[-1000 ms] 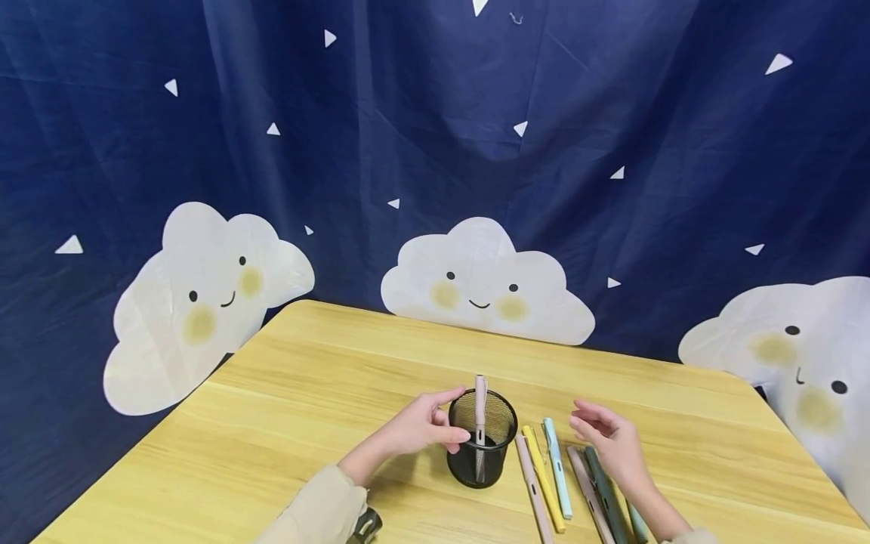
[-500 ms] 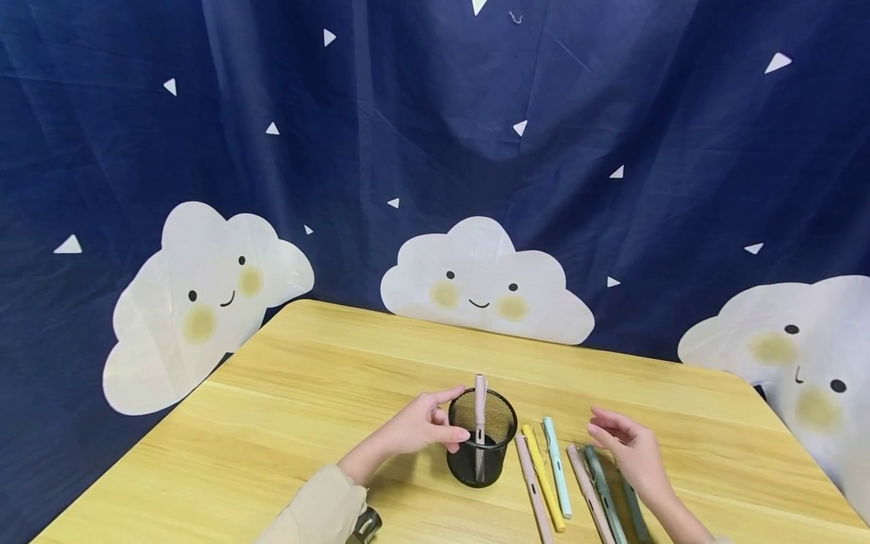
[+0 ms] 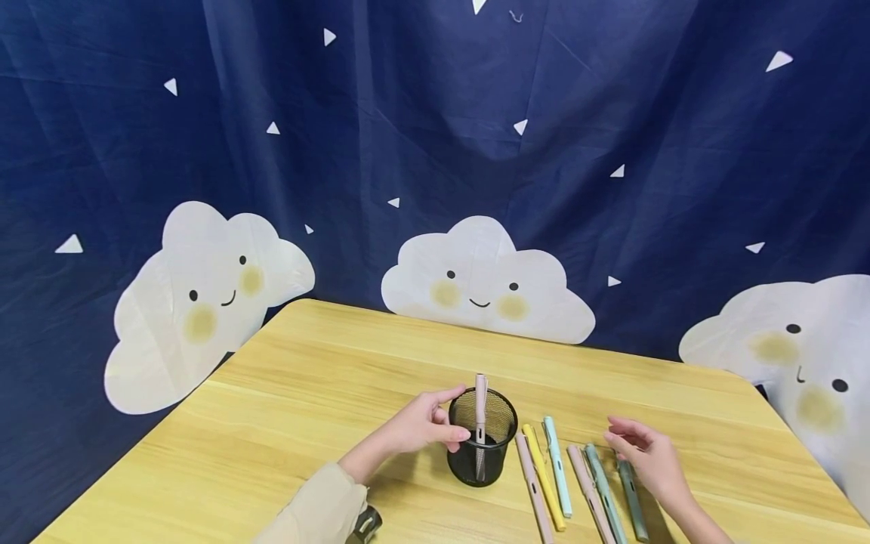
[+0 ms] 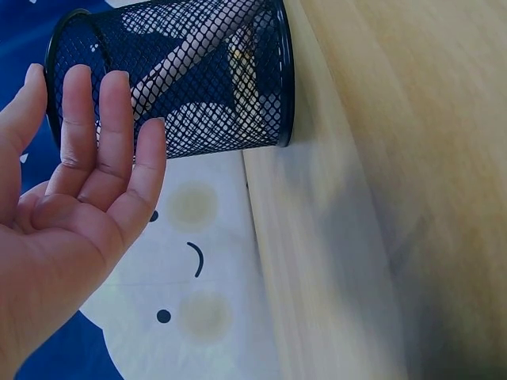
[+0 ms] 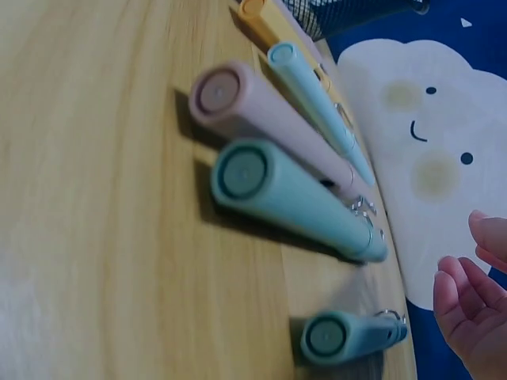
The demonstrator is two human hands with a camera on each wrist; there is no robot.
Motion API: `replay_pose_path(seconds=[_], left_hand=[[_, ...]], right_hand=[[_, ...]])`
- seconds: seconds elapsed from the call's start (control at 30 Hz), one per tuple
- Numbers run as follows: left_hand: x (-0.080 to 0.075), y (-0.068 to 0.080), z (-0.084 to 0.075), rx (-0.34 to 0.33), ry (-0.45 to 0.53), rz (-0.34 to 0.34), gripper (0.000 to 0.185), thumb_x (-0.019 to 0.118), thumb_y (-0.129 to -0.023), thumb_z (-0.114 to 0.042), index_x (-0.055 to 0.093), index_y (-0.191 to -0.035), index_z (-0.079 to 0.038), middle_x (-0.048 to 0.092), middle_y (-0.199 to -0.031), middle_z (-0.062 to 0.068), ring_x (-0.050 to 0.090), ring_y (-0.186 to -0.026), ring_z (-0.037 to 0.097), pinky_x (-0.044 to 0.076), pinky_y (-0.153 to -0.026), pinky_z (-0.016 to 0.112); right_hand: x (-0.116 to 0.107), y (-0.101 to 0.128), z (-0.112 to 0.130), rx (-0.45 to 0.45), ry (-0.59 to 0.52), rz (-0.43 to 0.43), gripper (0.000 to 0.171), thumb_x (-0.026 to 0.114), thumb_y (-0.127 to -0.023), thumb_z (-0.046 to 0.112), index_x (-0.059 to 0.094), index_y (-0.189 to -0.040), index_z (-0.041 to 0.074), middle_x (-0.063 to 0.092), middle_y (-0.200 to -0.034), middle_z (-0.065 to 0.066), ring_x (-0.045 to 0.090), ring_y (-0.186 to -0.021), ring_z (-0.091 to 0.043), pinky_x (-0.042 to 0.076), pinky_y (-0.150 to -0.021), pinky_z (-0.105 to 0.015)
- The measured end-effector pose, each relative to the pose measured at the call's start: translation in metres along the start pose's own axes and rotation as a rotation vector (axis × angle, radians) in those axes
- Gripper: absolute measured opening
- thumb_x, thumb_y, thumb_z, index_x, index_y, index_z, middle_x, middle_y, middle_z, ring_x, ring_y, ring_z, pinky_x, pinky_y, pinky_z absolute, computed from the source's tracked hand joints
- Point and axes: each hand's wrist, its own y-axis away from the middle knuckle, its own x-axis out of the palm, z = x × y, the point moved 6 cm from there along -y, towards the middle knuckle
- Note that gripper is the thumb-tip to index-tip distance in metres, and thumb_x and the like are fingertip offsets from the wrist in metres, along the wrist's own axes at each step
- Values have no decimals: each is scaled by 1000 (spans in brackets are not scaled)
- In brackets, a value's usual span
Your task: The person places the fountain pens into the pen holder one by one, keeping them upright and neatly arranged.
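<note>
1. We find the left hand (image 3: 418, 427) at the left side of the black mesh pen holder (image 3: 481, 438), on the wooden table (image 3: 285, 408). Its thumb and forefinger lie against the holder's left wall near the rim. In the left wrist view the fingers (image 4: 103, 127) are straight and side by side, flat on the mesh rather than wrapped round it, so we read the hand as released, touching only.
2. The left forearm, in a beige sleeve (image 3: 319, 506), comes in from the lower edge of the head view and angles up to the right toward the holder.
3. The holder stands upright near the front middle of the table. One pink pen (image 3: 480, 408) stands in it, top above the rim.
4. Just right of the holder, a row of pens lies on the table, roughly parallel: a second pink pen (image 3: 532, 483), a yellow pen (image 3: 544, 480), a light blue pen (image 3: 557, 468), a dusty pink pen (image 3: 587, 491), a teal pen (image 3: 601, 487) and a dark green pen (image 3: 632, 499).
5. The right hand (image 3: 649, 457) is above the right end of the row, nearest the dark green pen. We cannot tell from the head view whether it touches that pen. In the right wrist view its fingertips (image 5: 459, 305) are loosely bent and hold nothing.
6. The right forearm enters from the lower right corner and angles up to the left.
</note>
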Motion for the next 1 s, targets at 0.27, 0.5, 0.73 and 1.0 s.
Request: replay_pose_path(seconds=[0.27,0.5,0.73,1.0], left_hand=[[0,0,0,-1,-7,1,72,65,-81,-9,23,-137,8,61,-62,15,62,-60,19,47,-76,23],[0,0,0,2,0,3,72,65,-81,-8,23,-137,9,61,-62,15,62,-60,19,47,-76,23],[0,0,0,3,10,6,72,65,-81,-8,23,-137,8,60,-61,16,62,-59,19,47,-75,23],[0,0,0,10,22,8,71,64,-82,-7,23,-137,7,60,-61,17,62,-59,19,48,-74,24]], right_hand=[[-6,0,-3,42,103,48,31,66,-81,7,59,-104,-12,63,-81,-8,55,-62,-2,50,-51,-26],[-7,0,-8,79,169,129,32,66,-81,11,60,-104,-10,62,-78,-6,52,-56,-8,46,-46,-26],[-5,1,-12,93,194,216,33,67,-79,9,60,-105,-10,60,-75,-5,47,-49,-7,42,-41,-24],[-4,2,-19,156,128,335,43,64,-82,13,52,-115,-12,51,-66,-6,43,-45,-10,37,-38,-21]])
